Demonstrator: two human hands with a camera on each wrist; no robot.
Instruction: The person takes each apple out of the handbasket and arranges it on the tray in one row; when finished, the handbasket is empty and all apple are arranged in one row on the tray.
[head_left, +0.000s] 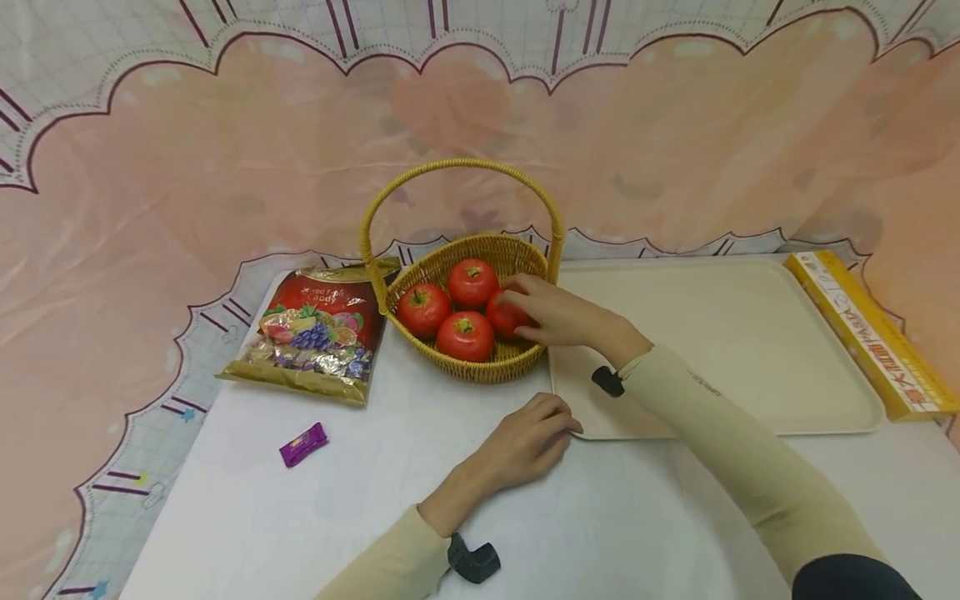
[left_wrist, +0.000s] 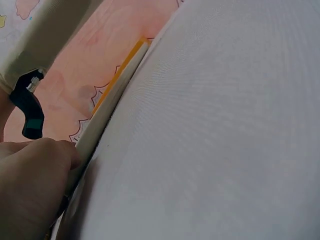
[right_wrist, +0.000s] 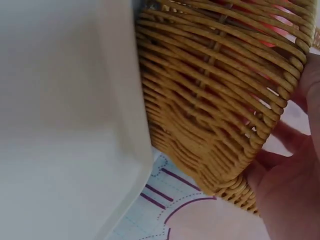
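Note:
Several red apples (head_left: 466, 336) lie in a yellow wicker basket (head_left: 495, 371) with a tall arched handle. My right hand (head_left: 558, 312) reaches over the basket's right rim, and its fingers curl round the rightmost apple (head_left: 504, 315). From the right wrist, the woven basket side (right_wrist: 210, 90) hides most of the fruit; the right hand (right_wrist: 292, 175) bends over its rim. At the near left corner of a cream tray (head_left: 720, 350), my left hand (head_left: 525, 442) rests with loosely bent fingers. In the left wrist view the left hand (left_wrist: 37, 175) touches the tray edge (left_wrist: 95, 130).
A red and gold candy bag (head_left: 315, 329) lies left of the basket. One purple wrapped candy (head_left: 303, 444) sits on the white table (head_left: 247, 517) nearer me. A long yellow box (head_left: 870, 333) lies along the tray's right side. A patterned pink cloth (head_left: 300, 167) hangs behind.

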